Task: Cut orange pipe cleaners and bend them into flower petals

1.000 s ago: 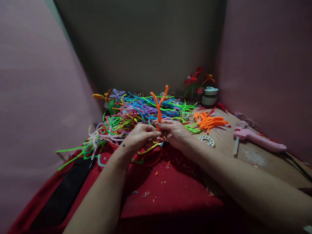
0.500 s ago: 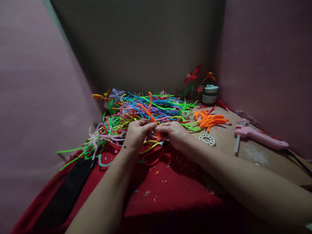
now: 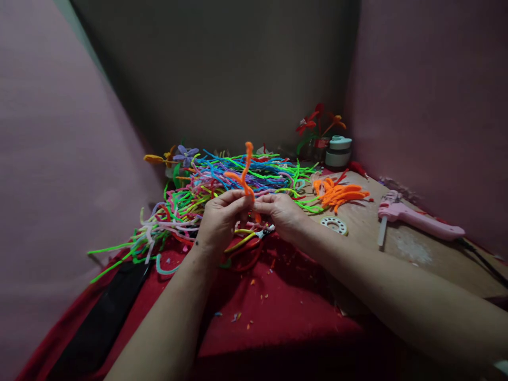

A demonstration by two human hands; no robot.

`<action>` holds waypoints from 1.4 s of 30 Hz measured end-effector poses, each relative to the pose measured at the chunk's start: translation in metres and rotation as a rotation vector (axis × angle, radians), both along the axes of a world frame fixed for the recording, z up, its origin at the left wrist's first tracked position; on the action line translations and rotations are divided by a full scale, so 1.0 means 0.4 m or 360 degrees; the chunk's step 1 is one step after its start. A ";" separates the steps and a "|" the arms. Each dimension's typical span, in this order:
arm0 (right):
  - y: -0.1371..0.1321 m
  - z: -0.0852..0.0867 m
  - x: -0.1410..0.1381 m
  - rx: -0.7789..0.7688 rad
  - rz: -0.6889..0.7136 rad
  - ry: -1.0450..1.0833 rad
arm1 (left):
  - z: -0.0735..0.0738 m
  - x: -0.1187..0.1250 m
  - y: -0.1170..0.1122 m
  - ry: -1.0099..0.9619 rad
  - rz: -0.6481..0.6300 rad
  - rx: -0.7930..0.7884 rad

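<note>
My left hand (image 3: pixel 224 214) and my right hand (image 3: pixel 280 211) meet at the middle of the view, both pinching an orange pipe cleaner (image 3: pixel 246 177). Two fuzzy ends stick up above my fingers, one tall and one bent to the left, and a short orange part shows below the fingertips. The exact twist between the fingers is hidden. Just under my hands lie pliers (image 3: pixel 240 242) with yellow and red handles on the red cloth (image 3: pixel 278 296). Behind them spreads a heap of many-coloured pipe cleaners (image 3: pixel 242 172).
On a wooden board (image 3: pixel 363 254) at right are a bundle of orange pipe cleaners (image 3: pixel 341 196), a pale ring with holes (image 3: pixel 334 226) and a pink glue gun (image 3: pixel 420 219). A lidded jar (image 3: pixel 338 153) and fuzzy flowers (image 3: pixel 307 124) stand behind. A black flat object (image 3: pixel 103 317) lies at left.
The upper orange end now stands taller and straighter, and the fork between the two ends has opened wider. My fingers have shifted slightly on it. The view has moved a little.
</note>
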State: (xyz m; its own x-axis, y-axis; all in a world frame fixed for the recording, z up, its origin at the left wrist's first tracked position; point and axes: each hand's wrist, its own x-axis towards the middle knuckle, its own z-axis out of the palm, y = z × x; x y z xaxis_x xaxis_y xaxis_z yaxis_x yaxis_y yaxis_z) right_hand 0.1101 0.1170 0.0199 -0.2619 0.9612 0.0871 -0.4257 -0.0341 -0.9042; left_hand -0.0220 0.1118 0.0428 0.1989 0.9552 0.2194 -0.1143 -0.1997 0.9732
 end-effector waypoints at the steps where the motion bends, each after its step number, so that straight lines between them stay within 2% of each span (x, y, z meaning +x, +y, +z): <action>1: 0.000 0.002 0.001 -0.0027 0.0008 0.0007 | 0.003 -0.002 0.000 0.0101 0.0043 0.0050; 4: 0.001 0.005 0.004 -0.0087 0.0015 0.0024 | 0.006 -0.007 0.001 0.0367 0.0177 0.0175; 6: 0.001 0.004 0.004 -0.0081 0.0019 0.0015 | 0.005 -0.007 0.002 0.0453 0.0174 0.0191; 10: 0.003 0.002 0.004 -0.0064 0.0045 -0.0033 | 0.008 -0.012 0.001 0.0442 0.0067 0.0088; 14: 0.010 0.001 0.005 -0.0007 -0.0101 0.0074 | 0.010 -0.024 0.006 0.0322 0.0164 -0.0056; 16: 0.014 0.003 0.006 -0.0010 -0.0236 0.0199 | 0.001 -0.025 0.011 0.0286 0.0035 -0.0228; 18: 0.013 0.006 0.007 -0.0075 -0.0294 0.0301 | -0.012 -0.020 0.015 0.0247 -0.0184 -0.0422; 20: 0.010 0.009 0.007 -0.0154 -0.0234 0.0364 | -0.024 -0.010 0.015 0.0173 -0.0353 -0.0546; 23: 0.006 0.011 0.005 -0.0229 -0.0118 0.0401 | -0.034 0.002 0.011 0.0018 -0.0484 -0.0646; 30: 0.010 0.006 0.005 -0.0245 -0.0014 0.0373 | -0.041 0.004 0.019 -0.0260 -0.0546 -0.0725; 42: 0.001 0.010 0.001 -0.0194 -0.0099 0.0416 | -0.052 0.011 0.020 -0.0166 -0.0478 -0.0652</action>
State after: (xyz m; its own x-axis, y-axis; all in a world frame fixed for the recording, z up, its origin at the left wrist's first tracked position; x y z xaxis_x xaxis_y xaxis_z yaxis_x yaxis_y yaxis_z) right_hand 0.1104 0.1172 0.0241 -0.1859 0.9822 0.0269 -0.6481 -0.1019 -0.7547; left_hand -0.0177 0.1199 0.0218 0.4745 0.8710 -0.1274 -0.2084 0.2518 0.9451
